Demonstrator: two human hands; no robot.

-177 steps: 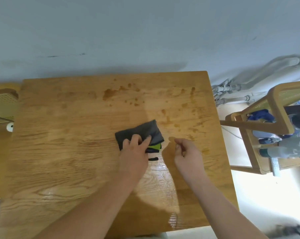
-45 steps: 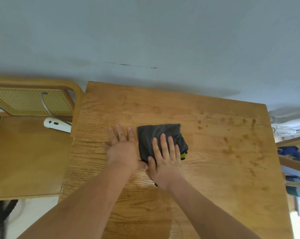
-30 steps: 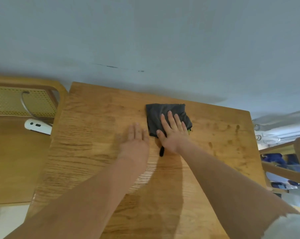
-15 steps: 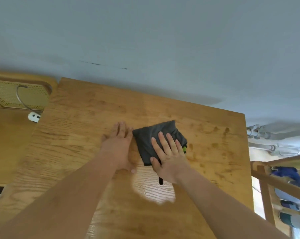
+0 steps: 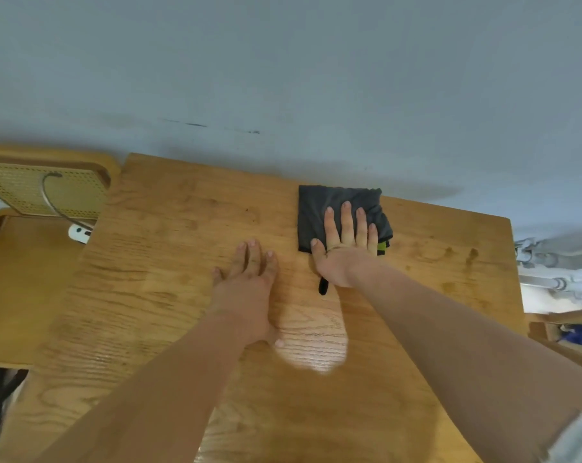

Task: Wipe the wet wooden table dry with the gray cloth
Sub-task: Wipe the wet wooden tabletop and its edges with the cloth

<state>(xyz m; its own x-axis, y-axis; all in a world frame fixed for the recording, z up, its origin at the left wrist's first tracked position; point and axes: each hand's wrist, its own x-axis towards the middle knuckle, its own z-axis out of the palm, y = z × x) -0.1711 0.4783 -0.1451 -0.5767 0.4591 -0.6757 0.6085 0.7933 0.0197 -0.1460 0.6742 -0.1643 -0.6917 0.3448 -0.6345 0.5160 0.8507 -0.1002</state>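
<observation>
The folded gray cloth (image 5: 319,208) lies near the far edge of the wooden table (image 5: 169,269), close to the wall. My right hand (image 5: 344,243) presses flat on the cloth with straight, spread fingers. A black loop and a green tag poke out from under that hand. My left hand (image 5: 249,285) rests flat on the bare wood, just left of the cloth and nearer to me. Dark damp spots mark the table's right side (image 5: 463,259).
A wooden chair with a cane back (image 5: 49,192) stands left of the table, with a white plug and cable (image 5: 79,232) on its seat. Gray pipes (image 5: 557,259) and another wooden frame (image 5: 563,329) are at the right. The gray wall runs behind the table.
My right hand has pushed the cloth away from me, from mid-table to the far edge. My left hand stayed flat on the wood beside it.
</observation>
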